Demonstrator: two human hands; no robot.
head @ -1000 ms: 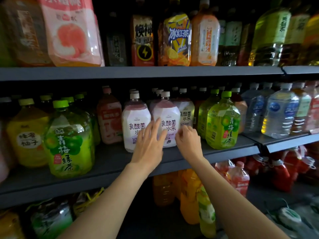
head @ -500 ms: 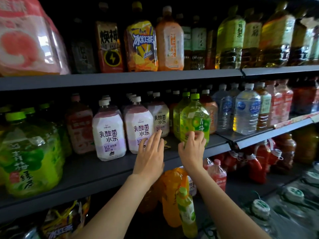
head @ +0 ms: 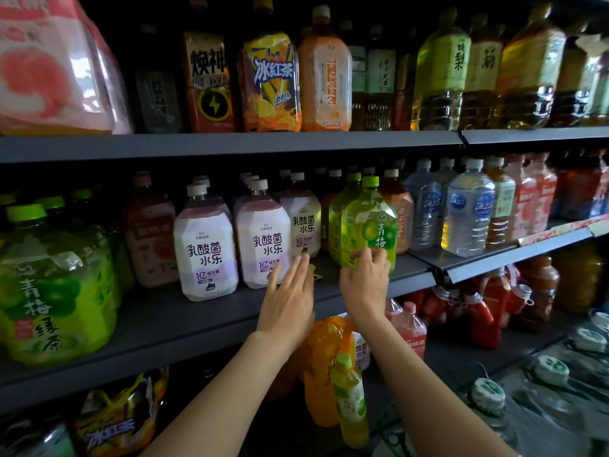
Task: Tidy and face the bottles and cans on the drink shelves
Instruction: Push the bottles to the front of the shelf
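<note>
On the middle shelf (head: 362,291) stands a green plum tea bottle (head: 370,222) with a green cap. My right hand (head: 364,285) grips its lower front with bent fingers. To its left stand white and purple lactic drink bottles: one (head: 206,252), a second (head: 263,245), and a third (head: 305,222) set further back. My left hand (head: 290,301) is open with straight fingers, its fingertips by the lower right corner of the second white bottle. Whether they touch it I cannot tell.
Large green tea bottles (head: 56,285) crowd the shelf's left end, and a pink bottle (head: 150,239) stands behind them. Water bottles (head: 468,212) and red-labelled bottles sit to the right. The top shelf (head: 230,143) holds tall tea bottles. Orange and red bottles fill the lower shelf.
My right hand moved right from the white bottles to the green bottle and took hold of it. My left hand came off the white bottle and shifted right. The view swung right.
</note>
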